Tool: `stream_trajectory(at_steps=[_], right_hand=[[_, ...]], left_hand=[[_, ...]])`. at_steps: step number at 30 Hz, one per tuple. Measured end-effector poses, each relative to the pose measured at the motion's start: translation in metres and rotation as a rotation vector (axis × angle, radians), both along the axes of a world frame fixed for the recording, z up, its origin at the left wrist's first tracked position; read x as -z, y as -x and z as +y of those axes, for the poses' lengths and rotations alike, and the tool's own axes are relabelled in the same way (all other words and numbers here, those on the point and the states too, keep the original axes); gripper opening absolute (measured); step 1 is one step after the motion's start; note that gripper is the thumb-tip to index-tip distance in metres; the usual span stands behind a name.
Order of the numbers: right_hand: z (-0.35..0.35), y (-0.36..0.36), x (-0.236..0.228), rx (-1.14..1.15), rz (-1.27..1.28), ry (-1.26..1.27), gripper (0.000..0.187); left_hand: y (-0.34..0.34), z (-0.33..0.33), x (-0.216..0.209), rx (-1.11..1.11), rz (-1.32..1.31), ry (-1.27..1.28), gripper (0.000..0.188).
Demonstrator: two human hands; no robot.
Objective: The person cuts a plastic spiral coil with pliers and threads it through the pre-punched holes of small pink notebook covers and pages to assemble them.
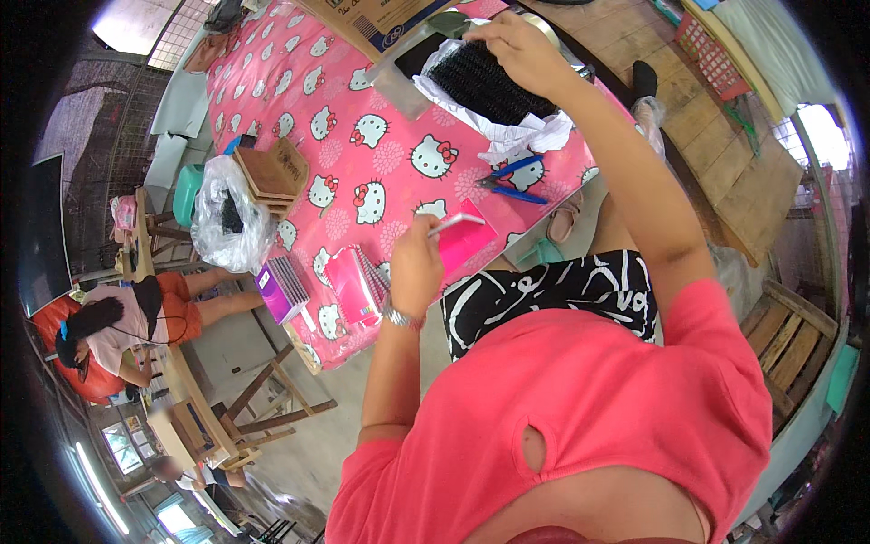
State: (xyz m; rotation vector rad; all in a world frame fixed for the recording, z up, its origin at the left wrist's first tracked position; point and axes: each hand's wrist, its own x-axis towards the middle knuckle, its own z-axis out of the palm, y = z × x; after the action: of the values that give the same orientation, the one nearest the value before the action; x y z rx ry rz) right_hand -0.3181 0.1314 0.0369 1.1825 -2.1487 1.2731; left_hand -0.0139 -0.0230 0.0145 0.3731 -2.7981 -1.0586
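Note:
My left hand is closed round a slim whitish stick-like piece, which juts out over a flat bright pink packet on the table. My right hand reaches to the far side, its fingers pinched together above a bundle of black wavy strands. What these fingers hold, if anything, is too small to tell. The strands lie on crumpled white paper. A dark green oval thing sits beside the fingertips. Blue-handled pliers rest between the paper and the pink packet.
A pink patterned cloth covers the table. On it stand a cardboard box, brown boxes, a clear plastic bag, purple packs and pink packs. Another person is at a wooden table on the left.

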Motion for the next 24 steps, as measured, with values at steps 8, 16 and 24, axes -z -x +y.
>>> stream_trajectory(at_steps=[8, 16, 24], right_hand=[[0.04, -0.163, 0.035, -0.573, -0.235, -0.229, 0.031], [0.032, -0.209, 0.074, -0.437, -0.419, -0.246, 0.042], [0.035, -0.21, 0.068, -0.496, -0.429, -0.374, 0.049]], left_hand=[[-0.025, 0.016, 0.026, 0.137, 0.17, 0.397, 0.021], [-0.019, 0.011, 0.023, 0.229, 0.16, 0.434, 0.021], [-0.019, 0.012, 0.021, 0.257, 0.154, 0.423, 0.02]])
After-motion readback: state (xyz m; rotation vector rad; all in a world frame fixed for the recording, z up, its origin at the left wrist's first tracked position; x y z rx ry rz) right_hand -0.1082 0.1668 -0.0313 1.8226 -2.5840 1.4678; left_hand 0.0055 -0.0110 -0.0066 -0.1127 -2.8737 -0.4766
